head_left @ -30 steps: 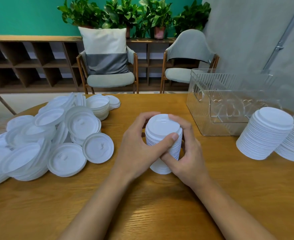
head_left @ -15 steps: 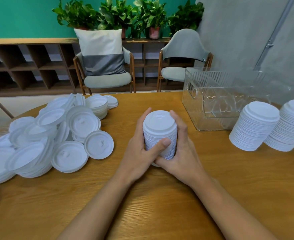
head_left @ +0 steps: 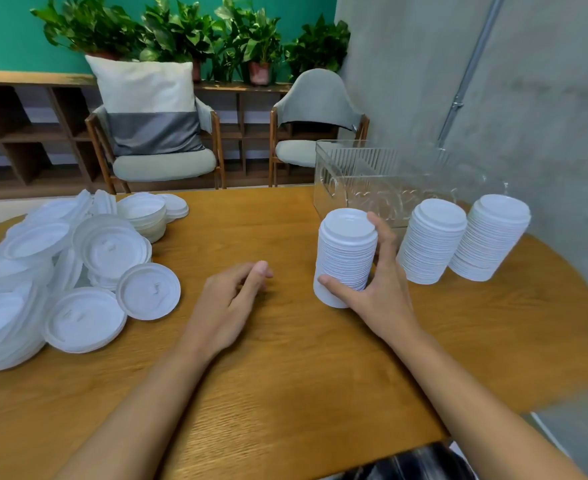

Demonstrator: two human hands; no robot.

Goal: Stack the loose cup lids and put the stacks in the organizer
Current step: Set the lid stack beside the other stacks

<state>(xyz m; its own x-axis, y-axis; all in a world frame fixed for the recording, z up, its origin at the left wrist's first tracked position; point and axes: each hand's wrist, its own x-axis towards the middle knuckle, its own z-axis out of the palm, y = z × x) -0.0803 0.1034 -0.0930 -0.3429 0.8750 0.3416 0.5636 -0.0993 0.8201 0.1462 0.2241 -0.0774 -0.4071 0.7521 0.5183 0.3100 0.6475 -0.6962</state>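
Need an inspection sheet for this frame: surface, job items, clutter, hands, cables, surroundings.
Surface: wooden table, no spills seen.
Job's things: held stack in front of the clear organizer; middle stack and far-right stack stand on the table beside it; no lids seen inside the organizer; loose lids piled at the left.
Clutter: nothing seen on the table.
Hands: right hand grips the held stack; left hand loosely curled, holds nothing.
Cables: nothing seen; a metal conduit runs up the wall.
Surroundings: left chair with pillow, right chair, potted plants on shelf.
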